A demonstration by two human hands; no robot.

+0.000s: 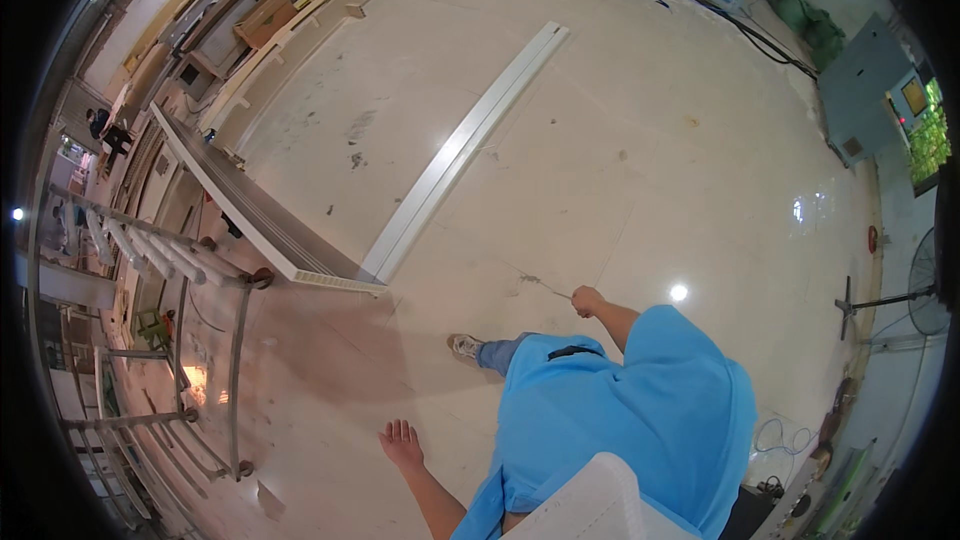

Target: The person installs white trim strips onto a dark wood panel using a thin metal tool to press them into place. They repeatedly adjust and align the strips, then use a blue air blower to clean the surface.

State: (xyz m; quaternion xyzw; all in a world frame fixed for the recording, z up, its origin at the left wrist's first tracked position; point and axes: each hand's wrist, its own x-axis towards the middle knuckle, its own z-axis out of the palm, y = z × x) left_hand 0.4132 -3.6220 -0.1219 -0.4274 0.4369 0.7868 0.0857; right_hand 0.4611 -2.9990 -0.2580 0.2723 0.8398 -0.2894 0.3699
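My right hand (588, 301) is closed around one end of a thin rod-like tool (547, 286), whose far end points forward and left over the floor; its exact kind is too small to make out. Held out low on the left, my left hand (402, 443) has its fingers stretched and nothing in it. Ahead of me a long white metal profile (470, 145) lies on the floor. Its near end meets the corner of a large panel-like frame (240, 190) with a pale edge, standing on the left. Neither hand touches them.
A metal rack on casters (240, 380) with padded bars stands on the left. Behind it are long machine beams and a cardboard box (265, 18). On the right are a grey cabinet (868, 90) and a standing fan (925, 285). Black cables (755, 38) run along the far floor.
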